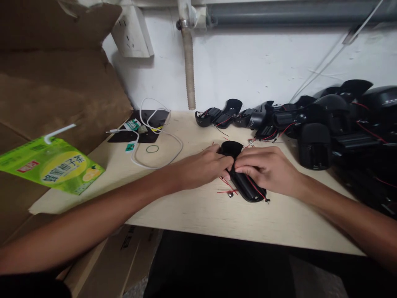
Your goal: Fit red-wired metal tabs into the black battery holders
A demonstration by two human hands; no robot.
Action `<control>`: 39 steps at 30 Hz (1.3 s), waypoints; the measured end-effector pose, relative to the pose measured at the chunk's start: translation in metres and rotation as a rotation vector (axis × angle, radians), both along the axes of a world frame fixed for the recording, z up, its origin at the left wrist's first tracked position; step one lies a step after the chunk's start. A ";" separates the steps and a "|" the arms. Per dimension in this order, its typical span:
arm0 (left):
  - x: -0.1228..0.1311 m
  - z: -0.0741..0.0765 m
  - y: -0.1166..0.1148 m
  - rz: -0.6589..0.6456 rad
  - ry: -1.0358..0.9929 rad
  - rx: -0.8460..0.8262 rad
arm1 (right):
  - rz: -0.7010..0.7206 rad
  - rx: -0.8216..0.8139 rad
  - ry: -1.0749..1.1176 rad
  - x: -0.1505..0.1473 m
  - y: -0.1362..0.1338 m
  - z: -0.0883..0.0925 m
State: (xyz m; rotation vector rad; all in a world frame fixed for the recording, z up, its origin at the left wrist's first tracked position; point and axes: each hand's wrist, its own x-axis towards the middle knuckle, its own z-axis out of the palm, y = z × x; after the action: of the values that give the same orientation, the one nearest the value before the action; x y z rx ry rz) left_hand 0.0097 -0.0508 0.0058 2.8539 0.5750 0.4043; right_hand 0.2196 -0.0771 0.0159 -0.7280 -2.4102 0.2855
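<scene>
A long black plastic housing with rounded ends lies on the pale wooden table, tilted from upper left to lower right. My left hand is closed over its left edge, fingers curled at the middle. From the other side my right hand pinches with thumb and forefinger just above the housing. A red wire runs from under those fingertips along the housing to its lower end. The exact contact at the fingertips is partly hidden. Beside the housing lie a small metal piece with red wires and another metal piece.
Black housings with red wires are heaped at the right and along the wall. A white cable and small green boards lie at the back left. A green drink carton with a straw stands left, by a cardboard box.
</scene>
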 end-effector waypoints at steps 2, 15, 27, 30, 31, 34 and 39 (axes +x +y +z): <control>0.001 -0.002 0.000 0.004 -0.001 0.025 | 0.004 -0.108 -0.016 0.000 0.004 0.005; 0.000 -0.007 0.002 -0.035 -0.076 0.285 | -0.272 -0.614 0.298 0.004 0.011 -0.009; 0.001 -0.007 0.000 -0.065 -0.131 0.628 | -0.212 -0.943 0.444 0.003 0.008 -0.009; 0.002 -0.006 -0.001 -0.064 -0.137 0.666 | -0.211 -0.995 0.470 0.002 0.007 -0.009; 0.003 -0.006 -0.001 -0.064 -0.142 0.673 | -0.216 -1.003 0.476 0.001 0.006 -0.009; 0.004 -0.005 -0.001 -0.080 -0.163 0.685 | -0.242 -1.005 0.489 -0.002 0.005 -0.009; 0.005 -0.001 -0.001 -0.098 -0.195 0.744 | -0.262 -1.001 0.498 -0.001 0.004 -0.005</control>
State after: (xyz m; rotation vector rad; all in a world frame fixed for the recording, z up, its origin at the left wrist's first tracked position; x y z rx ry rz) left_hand 0.0151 -0.0517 0.0047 3.4406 0.2774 1.0552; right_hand 0.2188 -0.0730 0.0107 -1.1893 -1.5729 1.4190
